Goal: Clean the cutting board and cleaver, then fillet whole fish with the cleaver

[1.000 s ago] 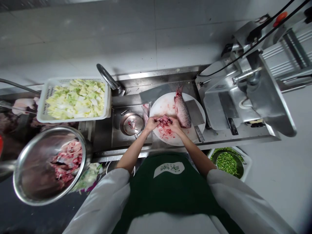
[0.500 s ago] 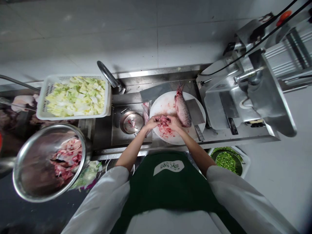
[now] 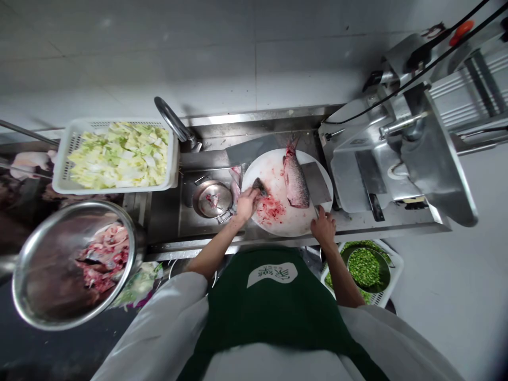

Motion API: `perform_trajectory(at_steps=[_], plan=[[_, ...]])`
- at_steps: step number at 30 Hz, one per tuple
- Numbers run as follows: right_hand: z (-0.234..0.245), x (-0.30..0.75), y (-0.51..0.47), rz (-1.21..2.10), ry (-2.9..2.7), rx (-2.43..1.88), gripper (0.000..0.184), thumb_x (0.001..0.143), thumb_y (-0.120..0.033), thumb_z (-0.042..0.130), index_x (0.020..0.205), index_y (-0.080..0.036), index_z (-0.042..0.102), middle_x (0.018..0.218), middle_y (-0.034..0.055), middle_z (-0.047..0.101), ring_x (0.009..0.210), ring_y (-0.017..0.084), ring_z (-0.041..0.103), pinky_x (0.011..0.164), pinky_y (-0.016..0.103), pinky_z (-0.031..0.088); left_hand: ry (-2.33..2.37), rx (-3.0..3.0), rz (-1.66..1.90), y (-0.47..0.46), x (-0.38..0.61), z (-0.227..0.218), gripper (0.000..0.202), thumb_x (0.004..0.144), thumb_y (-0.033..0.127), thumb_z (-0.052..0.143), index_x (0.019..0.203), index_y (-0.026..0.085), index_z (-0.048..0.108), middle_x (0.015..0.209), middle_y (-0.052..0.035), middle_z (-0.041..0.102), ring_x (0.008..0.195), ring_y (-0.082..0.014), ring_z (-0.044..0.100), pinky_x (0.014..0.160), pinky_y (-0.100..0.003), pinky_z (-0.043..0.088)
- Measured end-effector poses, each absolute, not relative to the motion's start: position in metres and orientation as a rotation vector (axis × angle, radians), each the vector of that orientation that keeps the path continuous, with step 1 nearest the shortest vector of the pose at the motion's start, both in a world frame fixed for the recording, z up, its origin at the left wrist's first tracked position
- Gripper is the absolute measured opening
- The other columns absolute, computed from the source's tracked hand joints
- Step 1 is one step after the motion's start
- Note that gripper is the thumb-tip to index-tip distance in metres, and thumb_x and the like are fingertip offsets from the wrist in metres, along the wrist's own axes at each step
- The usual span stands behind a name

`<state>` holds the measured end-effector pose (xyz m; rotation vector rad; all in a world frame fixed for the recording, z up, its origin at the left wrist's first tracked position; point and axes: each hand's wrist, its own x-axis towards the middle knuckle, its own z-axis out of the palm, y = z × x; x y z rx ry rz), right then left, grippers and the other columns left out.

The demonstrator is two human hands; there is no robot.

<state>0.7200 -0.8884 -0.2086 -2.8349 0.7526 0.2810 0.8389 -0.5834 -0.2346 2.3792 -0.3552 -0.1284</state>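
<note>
On the round white cutting board [image 3: 262, 165], my left hand [image 3: 247, 203] is closed around a dark-skinned piece of fish [image 3: 260, 186], probably the head. Red bloody bits [image 3: 271, 209] are scattered just right of it. My right hand [image 3: 323, 226] wraps around the handle of a cleaver [image 3: 316, 182], whose broad blade lies flat on the board's right side. Between the two hands, a headless fish body [image 3: 297, 182] lies with its tail toward the wall and its cut end toward me.
Left of the board, a sink holds a metal pot [image 3: 212, 199] and a pale strip of fish [image 3: 235, 180]. Further left stand a basket of chopped cabbage [image 3: 119, 156] and a steel bowl [image 3: 24, 264] of fish pieces. A slicer [image 3: 436, 153] and second cleaver [image 3: 371, 174] are right.
My right hand has left the bloody piece and moved right onto the cleaver's handle. My left hand keeps the fish piece, now turned with its dark skin showing.
</note>
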Motion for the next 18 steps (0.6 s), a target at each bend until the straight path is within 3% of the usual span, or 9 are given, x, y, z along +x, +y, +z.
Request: perform_trajectory(at_steps=[4, 8, 11, 14, 18], plan=[[-0.221, 0.723, -0.897, 0.310, 0.699, -2.860, 0.069, 0.093, -0.020, 0.052, 0.161, -0.016, 0.041, 0.134, 0.0247, 0.058, 0.115, 0.036, 0.061, 0.096, 0.047, 0.048, -0.464, 2.430, -0.230, -0.586, 0.814, -0.255, 0.051, 0.084, 0.015, 0.068, 0.135, 0.018, 0.066, 0.146, -0.0180, 0.060, 0.131, -0.0343, 0.058, 0.114, -0.047, 0.043], [-0.214, 0.738, -0.913, 0.404, 0.703, -2.828, 0.068, 0.090, -0.020, 0.055, 0.156, -0.013, 0.045, 0.120, 0.0215, 0.067, 0.100, 0.031, 0.067, 0.091, 0.042, 0.050, -0.332, 2.288, -0.142, -0.583, 0.807, -0.259, 0.044, 0.085, 0.016, 0.063, 0.129, 0.015, 0.067, 0.129, -0.0165, 0.071, 0.119, -0.0304, 0.064, 0.112, -0.045, 0.046], [-0.205, 0.737, -0.923, 0.336, 0.765, -2.792, 0.060, 0.091, -0.024, 0.054, 0.149, -0.012, 0.053, 0.109, 0.0198, 0.072, 0.095, 0.031, 0.068, 0.090, 0.042, 0.051, -0.152, 2.040, -0.092, -0.591, 0.812, -0.246, 0.041, 0.084, 0.020, 0.064, 0.124, 0.014, 0.068, 0.113, -0.0110, 0.075, 0.096, -0.0221, 0.068, 0.095, -0.034, 0.053], [-0.200, 0.719, -0.929, 0.131, 0.760, -2.642, 0.052, 0.089, -0.033, 0.054, 0.135, -0.011, 0.064, 0.097, 0.0164, 0.073, 0.089, 0.030, 0.068, 0.085, 0.040, 0.052, 0.121, 1.715, -0.115, -0.599, 0.829, -0.227, 0.038, 0.083, 0.027, 0.069, 0.118, 0.013, 0.068, 0.089, -0.0040, 0.073, 0.074, -0.0143, 0.064, 0.073, -0.024, 0.052], [-0.195, 0.681, -0.928, -0.096, 0.745, -2.329, 0.045, 0.089, -0.054, 0.055, 0.106, -0.015, 0.068, 0.075, 0.0071, 0.067, 0.067, 0.023, 0.060, 0.067, 0.034, 0.051, 0.347, 1.384, -0.460, -0.595, 0.863, -0.206, 0.032, 0.077, 0.027, 0.077, 0.103, 0.011, 0.068, 0.073, -0.0001, 0.068, 0.057, -0.0099, 0.058, 0.061, -0.022, 0.050]])
